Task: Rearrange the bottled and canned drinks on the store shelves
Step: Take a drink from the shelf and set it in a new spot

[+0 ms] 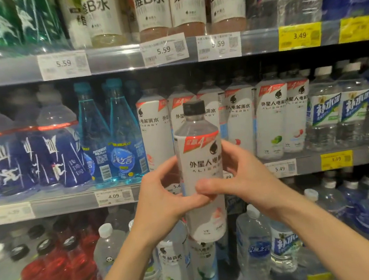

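A white-labelled bottle with a black cap was held upright in front of the middle shelf, clear of the shelf and carried wholly by both hands. The left hand was curled round the lower left of the label, fingers bent toward the front, thumb reaching across the face. The right hand was wrapped round the right side, its thumb laid across the front of the label and meeting the left thumb near the bottle's middle; both grips were closed on the bottle, neither hand free. The label was turned outward toward the camera, which was judged to be for checking or squaring the face before shelving. Directly behind it a row of matching white bottles was seen on the middle shelf, labels forward, so the held bottle was judged to belong there. A gap in that row could not be confirmed, the held bottle hiding the spot. Blue-capped clear bottles were noted just left of the white row, and dark blue-labelled bottles further left. Price tags were noted along the shelf edge. Red drinks were noted on the shelf below
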### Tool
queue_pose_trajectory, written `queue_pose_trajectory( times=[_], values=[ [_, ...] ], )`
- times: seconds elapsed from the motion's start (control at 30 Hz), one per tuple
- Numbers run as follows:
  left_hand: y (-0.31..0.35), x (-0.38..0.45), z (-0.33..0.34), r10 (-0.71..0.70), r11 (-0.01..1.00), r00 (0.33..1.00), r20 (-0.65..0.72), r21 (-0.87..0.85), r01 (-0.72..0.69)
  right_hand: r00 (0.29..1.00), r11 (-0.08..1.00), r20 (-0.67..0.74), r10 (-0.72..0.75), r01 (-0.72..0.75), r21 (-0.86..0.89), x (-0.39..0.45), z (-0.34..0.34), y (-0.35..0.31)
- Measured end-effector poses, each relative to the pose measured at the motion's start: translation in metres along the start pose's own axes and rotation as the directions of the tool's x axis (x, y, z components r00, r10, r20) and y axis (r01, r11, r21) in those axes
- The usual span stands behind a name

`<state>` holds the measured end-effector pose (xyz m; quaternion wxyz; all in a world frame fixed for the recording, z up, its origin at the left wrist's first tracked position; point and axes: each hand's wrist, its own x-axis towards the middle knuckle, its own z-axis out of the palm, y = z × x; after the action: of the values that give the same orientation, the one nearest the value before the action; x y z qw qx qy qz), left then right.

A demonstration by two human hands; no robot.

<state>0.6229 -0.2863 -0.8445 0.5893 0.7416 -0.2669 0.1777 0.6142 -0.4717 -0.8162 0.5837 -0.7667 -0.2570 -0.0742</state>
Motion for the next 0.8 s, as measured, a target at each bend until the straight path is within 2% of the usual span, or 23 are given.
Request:
queue_pose_trajectory(
  times=[0.17,0.37,0.47,0.5,0.53,0.57,0.63,0.67,0.8],
  values=[
    [0.004,0.003,0.002,-0.011,1.000,1.000,-0.003,-0.022,0.011,0.990,0.998,-0.134,-0.033,0.039,0.043,0.003,0.005,-0.001],
    [0.000,0.007,-0.009,-0.073,0.976,0.982,0.173,-0.191,0.106,0.972,0.992,-0.224,-0.064,0.086,0.088,0.009,0.002,-0.002],
    [-0.004,0.014,-0.010,-0.204,0.949,0.977,0.056,-0.235,0.212,0.965,0.984,-0.256,-0.054,0.095,0.150,0.012,-0.001,0.001],
    [-0.003,0.020,-0.009,-0.221,0.964,0.975,-0.019,-0.156,0.215,0.963,0.982,-0.265,-0.050,0.096,0.161,0.012,-0.003,0.003],
    [-0.002,0.028,-0.009,-0.174,0.984,0.980,-0.101,0.009,0.176,0.961,0.981,-0.273,-0.050,0.098,0.166,0.013,-0.005,0.004],
    [0.001,0.037,-0.010,-0.067,0.970,0.986,-0.150,0.220,0.100,0.958,0.980,-0.281,-0.050,0.101,0.172,0.013,-0.007,0.005],
    [0.012,0.059,-0.009,0.137,0.828,0.985,-0.105,0.557,-0.056,0.953,0.976,-0.299,-0.040,0.102,0.194,0.013,-0.013,0.007],
    [0.018,0.071,-0.007,0.165,0.752,0.984,-0.069,0.654,-0.080,0.952,0.972,-0.305,-0.035,0.103,0.211,0.012,-0.016,0.008],
    [0.039,0.114,0.014,0.079,0.514,0.993,-0.089,0.857,0.036,0.952,0.951,-0.306,-0.033,0.124,0.282,0.012,-0.026,0.013]
  ],
)
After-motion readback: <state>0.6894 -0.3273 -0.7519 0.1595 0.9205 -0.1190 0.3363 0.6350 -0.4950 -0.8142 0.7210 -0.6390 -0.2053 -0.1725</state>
